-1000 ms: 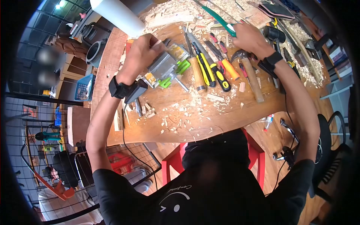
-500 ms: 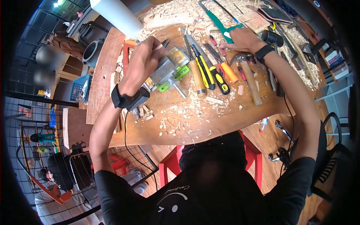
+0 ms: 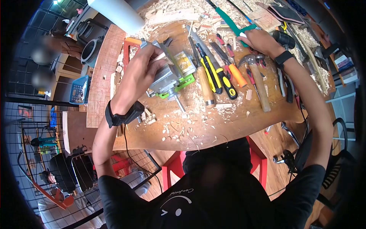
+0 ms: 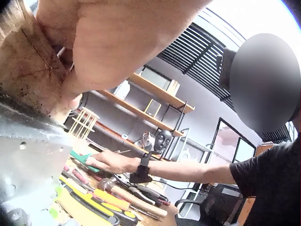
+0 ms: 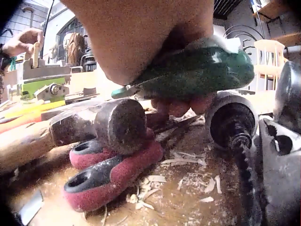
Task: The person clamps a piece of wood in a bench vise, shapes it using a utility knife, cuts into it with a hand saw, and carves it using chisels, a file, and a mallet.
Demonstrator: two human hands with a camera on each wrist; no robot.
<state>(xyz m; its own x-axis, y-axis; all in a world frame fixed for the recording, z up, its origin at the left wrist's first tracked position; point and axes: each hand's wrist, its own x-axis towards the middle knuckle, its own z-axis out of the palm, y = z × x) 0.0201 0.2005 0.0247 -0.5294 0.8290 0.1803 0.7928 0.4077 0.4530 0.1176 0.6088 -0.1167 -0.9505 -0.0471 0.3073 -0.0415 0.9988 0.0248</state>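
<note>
My left hand (image 3: 139,72) pinches a small pale wood piece (image 5: 35,54) that stands upright at the top of the grey metal vise (image 3: 166,78). In the left wrist view the wood piece (image 4: 28,70) looms large beside the palm. Bright green parts (image 3: 187,81) show under the vise, and its screw rod points toward my body. My right hand (image 3: 263,41) grips the green handle of a hacksaw (image 3: 228,21) at the far right of the bench. The right wrist view shows curled fingers under the green handle (image 5: 202,70), low over the bench.
Between the hands lie a wooden-handled chisel (image 3: 206,87), yellow-black cutter (image 3: 211,74), orange-handled tool (image 3: 237,76) and hammer (image 3: 260,87). A black mallet (image 3: 284,39) lies right of the right hand. Shavings cover the far bench (image 3: 171,129); a white cylinder (image 3: 118,17) stands back left.
The right hand has turned the hacksaw, bringing its handle and lower frame into sight, and has moved slightly right. The left hand has come down a little at the vise; the view has shifted slightly.
</note>
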